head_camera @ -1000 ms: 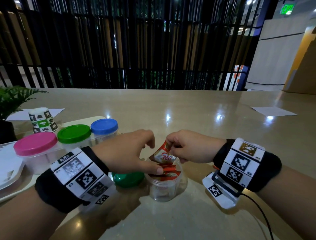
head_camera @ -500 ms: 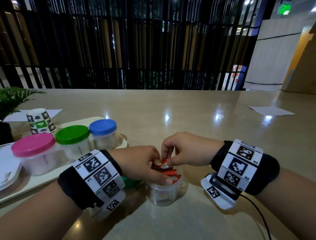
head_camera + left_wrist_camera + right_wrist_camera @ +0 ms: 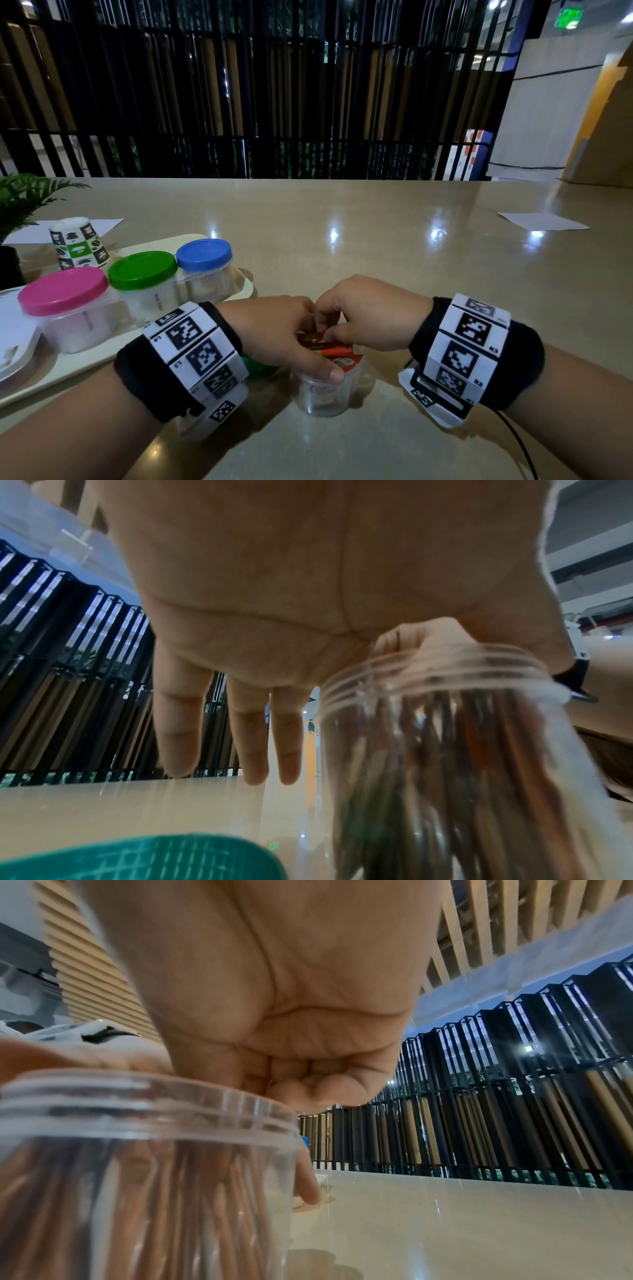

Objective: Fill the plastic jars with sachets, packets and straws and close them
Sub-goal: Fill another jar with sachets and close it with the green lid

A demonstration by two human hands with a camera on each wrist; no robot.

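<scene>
A clear plastic jar (image 3: 323, 394) stands open on the table between my hands, with red sachets (image 3: 339, 353) sticking out of its mouth. My left hand (image 3: 284, 334) lies over its left side. The thumb rests along the near rim, and in the left wrist view three fingers (image 3: 253, 737) hang straight beside the jar (image 3: 445, 750). My right hand (image 3: 363, 315) has curled fingers and pinches a red sachet at the jar's mouth. In the right wrist view the right hand (image 3: 308, 1091) hovers just over the jar's rim (image 3: 154, 1096). The jar's green lid (image 3: 258, 368) lies on the table, mostly hidden behind my left hand.
A cream tray (image 3: 178, 238) at the left holds three closed jars with a pink lid (image 3: 63, 294), a green lid (image 3: 142, 270) and a blue lid (image 3: 203, 255). Behind them are a patterned paper cup (image 3: 78, 248) and a plant (image 3: 20, 202). A paper sheet (image 3: 541, 221) lies far right.
The right hand has lowered the upright sachet into the jar's mouth. Both hands have drawn closer together over the jar.
</scene>
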